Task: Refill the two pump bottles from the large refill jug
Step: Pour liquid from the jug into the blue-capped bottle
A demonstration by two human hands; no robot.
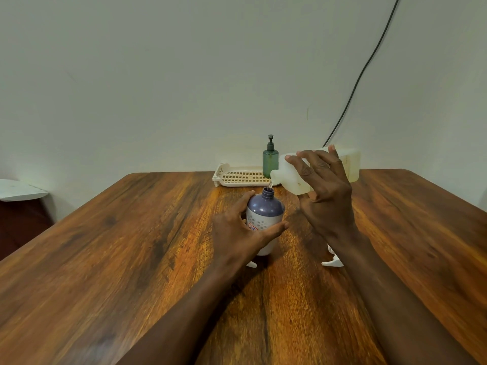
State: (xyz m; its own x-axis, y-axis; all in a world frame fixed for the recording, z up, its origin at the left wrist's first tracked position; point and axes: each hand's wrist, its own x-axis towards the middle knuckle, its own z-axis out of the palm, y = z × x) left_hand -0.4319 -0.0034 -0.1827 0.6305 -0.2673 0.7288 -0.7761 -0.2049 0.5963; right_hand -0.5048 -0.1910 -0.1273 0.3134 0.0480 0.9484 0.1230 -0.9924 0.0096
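Note:
A purple-topped white bottle (265, 208) stands upright on the table with its neck uncapped. My left hand (237, 233) wraps around its body. My right hand (325, 196) grips the white translucent refill jug (350, 162), tilted so its mouth hangs just above the bottle's neck. A thin stream of clear liquid runs from the jug into the neck. A green pump bottle (270, 160) with a dark pump head stands on the cream tray (237, 177) at the back. A white pump head (333, 260) lies on the table, partly hidden by my right wrist.
The wooden table (131, 246) reaches to the wall. A small white piece (251, 264) lies by my left wrist. A black cable (361, 77) runs down the wall behind the jug. A white object (21, 191) sits off the table at the left.

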